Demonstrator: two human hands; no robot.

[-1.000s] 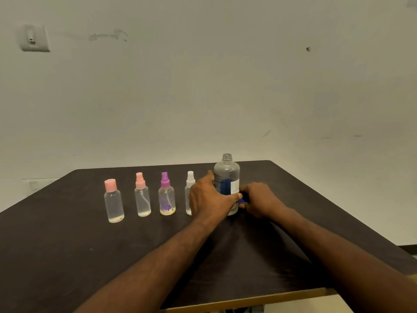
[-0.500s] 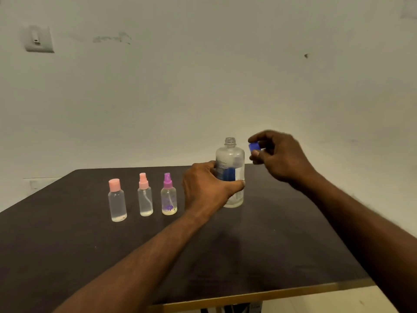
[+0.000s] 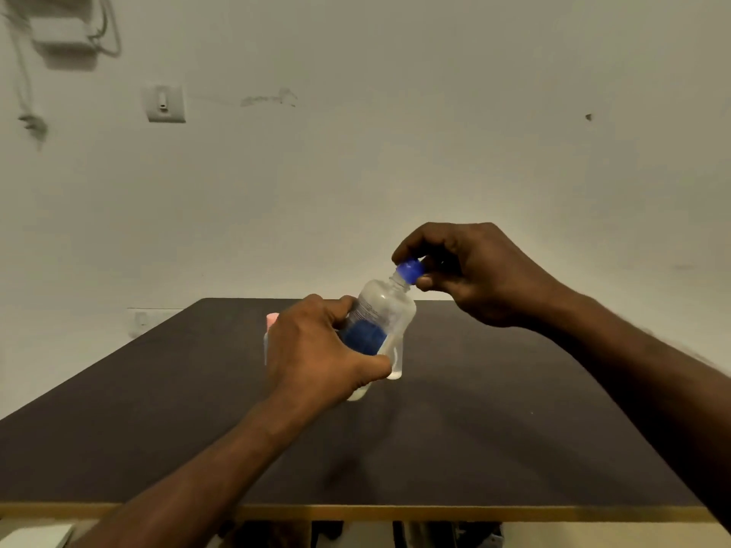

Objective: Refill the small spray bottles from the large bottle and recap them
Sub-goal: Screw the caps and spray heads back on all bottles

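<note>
The large clear bottle with a blue label is lifted off the dark table and tilted to the right. My left hand grips its body. My right hand pinches the blue cap, which sits on the bottle's neck. A small spray bottle with a pink cap peeks out behind my left hand. Another small clear bottle stands just right of the large one. Any other small bottles are hidden behind my left hand.
A white wall with a switch plate rises behind the table. A box with hanging cables is mounted at the top left. The table's light wooden front edge runs along the bottom of the view.
My left hand lifted and tilted the large bottle off the table. My right hand brought the blue cap from beside the neck onto it. The view swung, hiding most small bottles behind my hand.
</note>
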